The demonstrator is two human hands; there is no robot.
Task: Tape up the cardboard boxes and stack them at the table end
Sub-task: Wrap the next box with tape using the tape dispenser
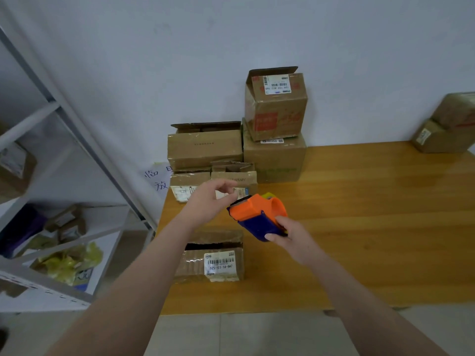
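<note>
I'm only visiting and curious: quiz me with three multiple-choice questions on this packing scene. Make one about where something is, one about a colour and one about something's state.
1. Where is the box with the barcode label?
A) on the table, nearest the person
B) on the floor
C) on top of another box

2. What colours is the tape dispenser?
A) green and white
B) orange and blue
C) all black

3. How is the highest box?
A) taped shut
B) crushed flat
C) a top flap stands open

Answers:
1 A: it lies on the table's near left part, below the arms.
2 B: it has an orange top and a blue body, and is held in the right hand.
3 C: its top flap stands up, so the box is not sealed.
</note>
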